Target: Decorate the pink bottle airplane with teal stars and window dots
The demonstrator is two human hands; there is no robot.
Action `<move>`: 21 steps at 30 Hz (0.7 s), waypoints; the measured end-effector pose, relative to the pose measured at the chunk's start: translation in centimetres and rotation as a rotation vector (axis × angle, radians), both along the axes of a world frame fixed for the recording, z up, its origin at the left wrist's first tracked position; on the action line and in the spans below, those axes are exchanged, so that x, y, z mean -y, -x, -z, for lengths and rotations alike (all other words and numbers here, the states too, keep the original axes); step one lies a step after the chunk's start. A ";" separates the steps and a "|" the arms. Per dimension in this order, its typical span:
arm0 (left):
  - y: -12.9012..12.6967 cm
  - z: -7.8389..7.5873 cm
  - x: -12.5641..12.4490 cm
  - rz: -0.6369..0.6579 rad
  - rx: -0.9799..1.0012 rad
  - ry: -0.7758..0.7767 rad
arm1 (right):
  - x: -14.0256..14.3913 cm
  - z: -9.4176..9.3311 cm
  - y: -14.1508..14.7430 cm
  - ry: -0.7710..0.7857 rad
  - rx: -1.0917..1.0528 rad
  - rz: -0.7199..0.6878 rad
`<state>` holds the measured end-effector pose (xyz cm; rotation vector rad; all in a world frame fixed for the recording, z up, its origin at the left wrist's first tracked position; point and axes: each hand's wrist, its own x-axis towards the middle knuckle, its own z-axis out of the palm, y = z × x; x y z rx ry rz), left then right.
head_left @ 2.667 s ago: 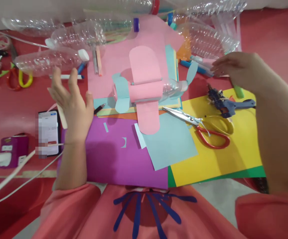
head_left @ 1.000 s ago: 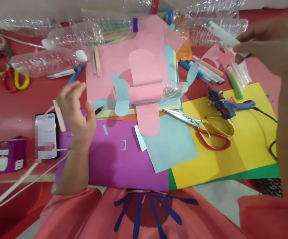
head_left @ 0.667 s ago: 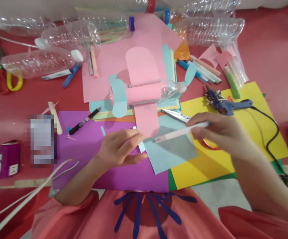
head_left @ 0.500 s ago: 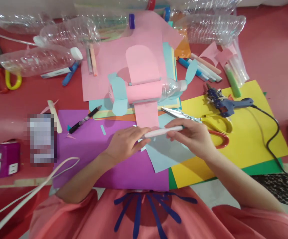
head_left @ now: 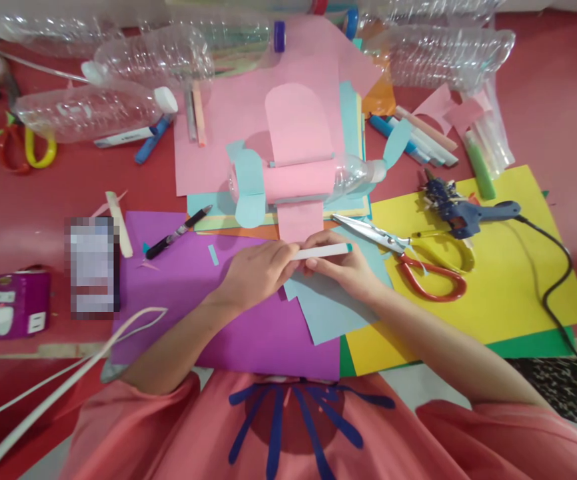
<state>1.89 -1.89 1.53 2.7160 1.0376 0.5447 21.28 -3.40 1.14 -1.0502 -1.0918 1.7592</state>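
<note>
A white marker (head_left: 324, 252) with a teal end lies nearly level between my hands, its teal end pointing right. The fingers of my left hand (head_left: 258, 270) are closed on its left end. My right hand (head_left: 341, 267) pinches it near the middle, thumb in front and fingers behind. Beyond my hands, a plastic bottle (head_left: 351, 175) wrapped in pink paper lies on its side, with pink paper wings (head_left: 298, 123) and light blue paper pieces (head_left: 250, 187) at its left end. A light blue paper sheet (head_left: 336, 313) lies beneath my right hand.
Scissors (head_left: 436, 283) and a glue gun (head_left: 468, 217) with a black cord rest on yellow paper (head_left: 518, 280). A black pen (head_left: 178, 232) lies on purple paper (head_left: 268, 333). Clear bottles (head_left: 93, 113) line the back; several markers (head_left: 426, 140) lie right. A phone (head_left: 93, 267) is left.
My right hand has slid left along the marker toward my left hand, baring the teal end. My left hand now grips the left end more firmly. The whole view has shifted slightly.
</note>
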 end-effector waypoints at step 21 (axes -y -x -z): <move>1.1 -0.5 -0.3 0.047 0.135 0.329 | 0.9 -0.2 -1.0 -0.209 0.132 0.119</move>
